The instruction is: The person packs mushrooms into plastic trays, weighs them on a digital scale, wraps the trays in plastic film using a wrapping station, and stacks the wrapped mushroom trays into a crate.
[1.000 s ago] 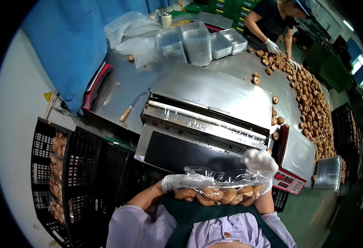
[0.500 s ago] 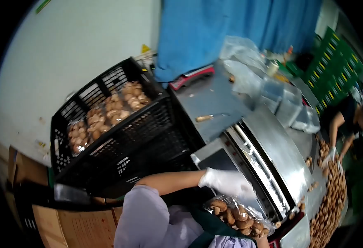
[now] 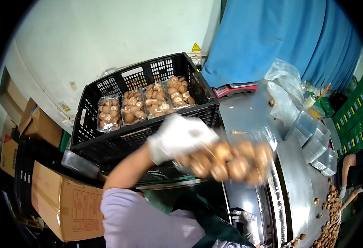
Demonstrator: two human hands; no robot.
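Grip of your left hand [image 3: 181, 136] is closed on one end of a pack of mushrooms [image 3: 231, 163], and the white glove covers this end. You hold the pack in the air, and it looks blurred. In the view it lies in front of the gap between the black crate [image 3: 119, 138] and the metal machine [image 3: 295, 182], and its far end reaches over the edge of the machine.

Your right hand [image 3: 249, 225], also in a white glove, is low in the view, at the front part of the machine and apart from the pack. Its fingers look bent, but I cannot tell if they grasp something.

Inside the crate, four wrapped packs [image 3: 132, 108] stand side by side in one row, with brown mushrooms visible through the clear film. Your left hand is just before the near rim of the crate in the view; I cannot tell if they touch.

Beyond the machine, the bench [image 3: 245, 109] carries a red scale [image 3: 235, 89], thin plastic bags [image 3: 282, 101] and stacks of clear trays [image 3: 309, 134]. Loose mushrooms [image 3: 330, 223] are spread at its right side, near the gloved hands of another person [image 3: 357, 169]. A cardboard box [image 3: 66, 202] is below the crate in the view, to the left of your sleeve.
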